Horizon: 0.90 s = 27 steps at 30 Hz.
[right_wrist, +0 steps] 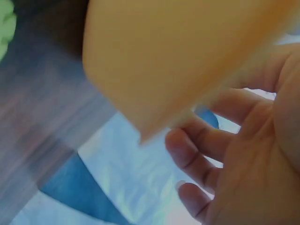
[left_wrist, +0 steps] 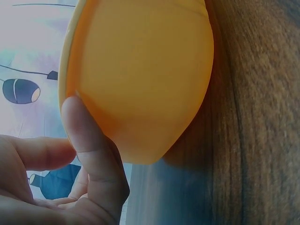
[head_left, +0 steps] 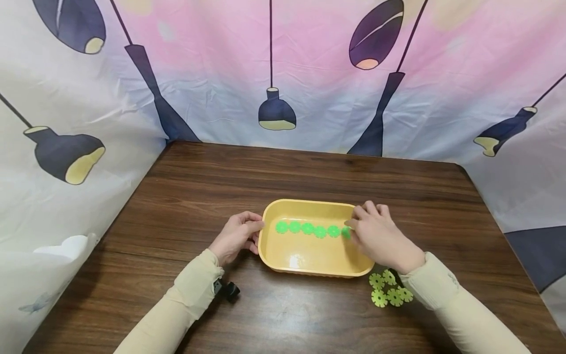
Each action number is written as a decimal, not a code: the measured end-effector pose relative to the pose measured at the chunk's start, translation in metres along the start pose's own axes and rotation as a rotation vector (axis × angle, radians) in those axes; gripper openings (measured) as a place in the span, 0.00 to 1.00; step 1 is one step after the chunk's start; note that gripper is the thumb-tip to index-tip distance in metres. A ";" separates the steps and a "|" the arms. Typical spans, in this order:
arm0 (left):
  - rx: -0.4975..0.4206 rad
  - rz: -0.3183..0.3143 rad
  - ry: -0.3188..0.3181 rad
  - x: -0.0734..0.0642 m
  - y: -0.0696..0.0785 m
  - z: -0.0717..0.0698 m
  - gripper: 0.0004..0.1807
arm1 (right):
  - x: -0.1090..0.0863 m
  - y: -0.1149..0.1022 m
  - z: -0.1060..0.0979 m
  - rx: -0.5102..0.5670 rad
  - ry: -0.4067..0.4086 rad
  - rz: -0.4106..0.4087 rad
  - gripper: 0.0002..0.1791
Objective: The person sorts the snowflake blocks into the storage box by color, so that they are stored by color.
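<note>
A yellow plastic basin lies on the dark wood table. My left hand pinches its left rim, the thumb against the outer wall in the left wrist view and the index finger at the edge. Inside runs a row of several green snowflake discs. My right hand reaches over the basin's right end, fingers bent, with its fingertips at the rightmost green disc, which they partly cover. In the right wrist view the basin wall hides the thumb and index fingertips; the other fingers curl loosely outside the rim.
Several yellow-green snowflake discs lie on the table below the right wrist. A small black object is beside the left sleeve. A cloth printed with lamps hangs behind the table and at its sides.
</note>
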<state>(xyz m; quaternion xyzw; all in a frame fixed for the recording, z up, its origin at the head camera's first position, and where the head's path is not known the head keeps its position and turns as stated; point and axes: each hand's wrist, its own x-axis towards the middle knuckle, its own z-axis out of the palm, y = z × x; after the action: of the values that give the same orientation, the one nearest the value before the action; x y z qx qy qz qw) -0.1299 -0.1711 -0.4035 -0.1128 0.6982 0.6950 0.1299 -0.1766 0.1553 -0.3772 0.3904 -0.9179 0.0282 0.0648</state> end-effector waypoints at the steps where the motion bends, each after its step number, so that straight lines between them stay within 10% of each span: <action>1: 0.000 0.001 0.000 0.000 0.000 0.000 0.14 | -0.001 0.003 -0.003 0.009 0.021 0.014 0.06; 15: 0.003 0.011 -0.008 0.000 -0.001 -0.001 0.15 | -0.035 0.044 -0.022 0.107 0.184 0.216 0.13; 27: -0.006 0.008 -0.009 0.000 -0.002 0.000 0.14 | -0.076 0.073 -0.005 0.193 -0.215 0.426 0.20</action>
<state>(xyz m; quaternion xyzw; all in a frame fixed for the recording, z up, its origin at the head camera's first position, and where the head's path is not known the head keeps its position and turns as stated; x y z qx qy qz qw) -0.1297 -0.1710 -0.4053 -0.1072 0.6961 0.6980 0.1297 -0.1767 0.2604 -0.3831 0.1935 -0.9741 0.0870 -0.0781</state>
